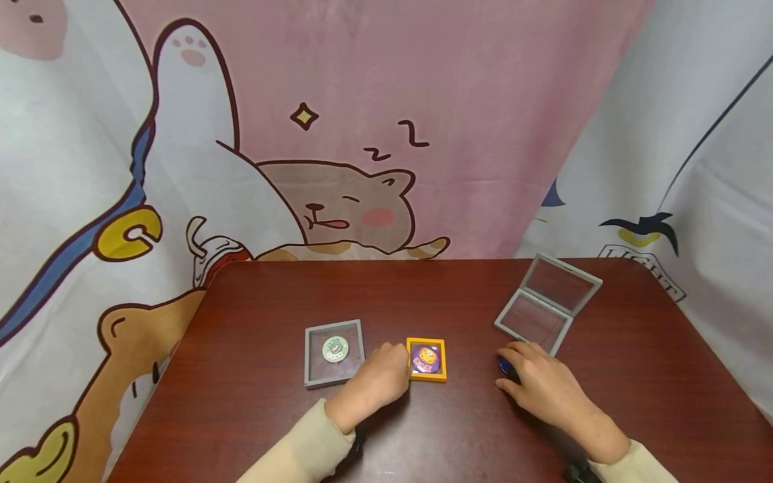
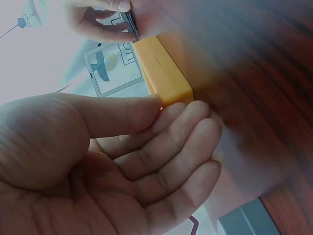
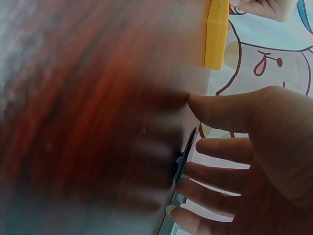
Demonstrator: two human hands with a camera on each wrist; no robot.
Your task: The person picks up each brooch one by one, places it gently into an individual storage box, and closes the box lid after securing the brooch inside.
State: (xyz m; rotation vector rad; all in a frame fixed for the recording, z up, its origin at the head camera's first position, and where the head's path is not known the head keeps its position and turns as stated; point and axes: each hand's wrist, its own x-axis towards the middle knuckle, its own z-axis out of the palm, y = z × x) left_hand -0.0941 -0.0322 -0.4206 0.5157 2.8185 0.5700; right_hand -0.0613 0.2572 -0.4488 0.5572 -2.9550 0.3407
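Observation:
My left hand (image 1: 382, 376) pinches the left edge of a small yellow display case (image 1: 427, 378), thumb and index finger at its corner in the left wrist view. Behind the case's clear window shows a purple and orange round badge (image 1: 425, 359). To the right, my right hand (image 1: 539, 384) reaches over a dark blue round badge (image 1: 505, 365) on the table, partly hidden by the fingers. In the right wrist view its fingertips are right at the flat badge (image 3: 185, 154), with the thumb held apart.
A grey display case (image 1: 306, 362) with a pale green badge (image 1: 335, 349) in it lies left of my left hand. Beyond my right hand, another grey case (image 1: 570, 329) stands unfolded on the brown table (image 1: 272, 288). A cartoon-printed cloth (image 1: 483, 134) hangs behind.

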